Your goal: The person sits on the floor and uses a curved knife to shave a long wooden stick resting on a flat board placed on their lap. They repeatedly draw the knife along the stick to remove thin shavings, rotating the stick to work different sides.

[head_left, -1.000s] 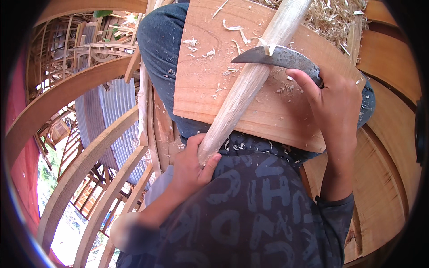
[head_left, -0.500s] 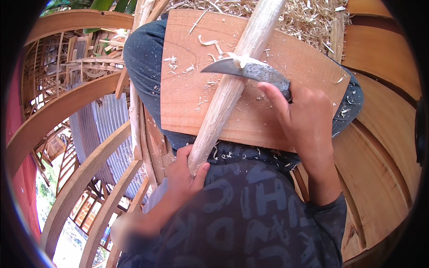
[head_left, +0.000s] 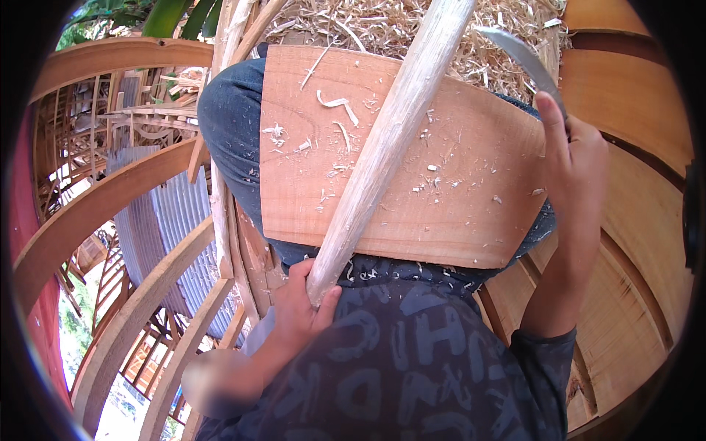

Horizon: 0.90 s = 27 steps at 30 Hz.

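Observation:
A peeled wooden pole [head_left: 376, 158] slants from my lap up past the top edge of the view. Its near end is wrapped by the fingers of my left hand [head_left: 300, 312], close to my shirt. Under the pole, a flat reddish-brown board [head_left: 463, 213] lies across my thighs, sprinkled with wood shavings [head_left: 338, 106]. Over at the right, my right hand [head_left: 577, 165] grips a knife with a curved blade [head_left: 526, 57]; its handle is hidden in the fist. The blade points up and left, apart from the pole.
A heap of shavings [head_left: 507, 62] covers the surface beyond the board. Curved wooden planks [head_left: 625, 242] line the right side. On the left are bent timber ribs [head_left: 140, 309], with corrugated metal sheets [head_left: 187, 235] beyond them. Green leaves [head_left: 169, 18] show at the top left.
My right hand has lifted the knife off the pole and swung it up and to the right. My left hand keeps its hold on the pole's near end.

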Each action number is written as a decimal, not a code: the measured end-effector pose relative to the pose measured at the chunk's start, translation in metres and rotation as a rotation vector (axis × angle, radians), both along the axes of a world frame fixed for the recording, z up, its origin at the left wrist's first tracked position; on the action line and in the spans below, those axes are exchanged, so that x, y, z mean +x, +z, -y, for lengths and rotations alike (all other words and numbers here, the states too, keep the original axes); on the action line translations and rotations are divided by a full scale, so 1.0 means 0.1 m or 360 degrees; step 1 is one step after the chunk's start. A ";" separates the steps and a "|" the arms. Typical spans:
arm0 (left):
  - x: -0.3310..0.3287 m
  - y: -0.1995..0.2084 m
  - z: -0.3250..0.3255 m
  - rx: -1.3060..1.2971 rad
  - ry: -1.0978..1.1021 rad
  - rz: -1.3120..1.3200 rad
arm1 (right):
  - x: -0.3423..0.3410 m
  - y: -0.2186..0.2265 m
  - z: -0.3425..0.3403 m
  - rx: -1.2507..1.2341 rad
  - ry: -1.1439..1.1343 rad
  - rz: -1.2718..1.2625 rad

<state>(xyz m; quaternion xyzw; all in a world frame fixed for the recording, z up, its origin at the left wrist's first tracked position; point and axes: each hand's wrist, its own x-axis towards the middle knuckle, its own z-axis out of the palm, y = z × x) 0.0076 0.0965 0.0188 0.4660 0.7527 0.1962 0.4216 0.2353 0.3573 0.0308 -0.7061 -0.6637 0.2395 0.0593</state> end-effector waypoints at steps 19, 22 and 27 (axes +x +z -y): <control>-0.05 -0.03 -0.04 -0.0075 0.0044 0.0168 | -0.36 -0.24 0.39 0.0360 0.0585 0.0066; -0.05 -0.05 -0.03 -0.0037 0.0037 0.0162 | -0.40 -0.21 0.43 0.0230 0.0495 0.0046; -0.05 -0.07 -0.03 -0.0014 0.0012 0.0149 | -0.47 -0.18 0.55 0.0253 0.0566 0.0070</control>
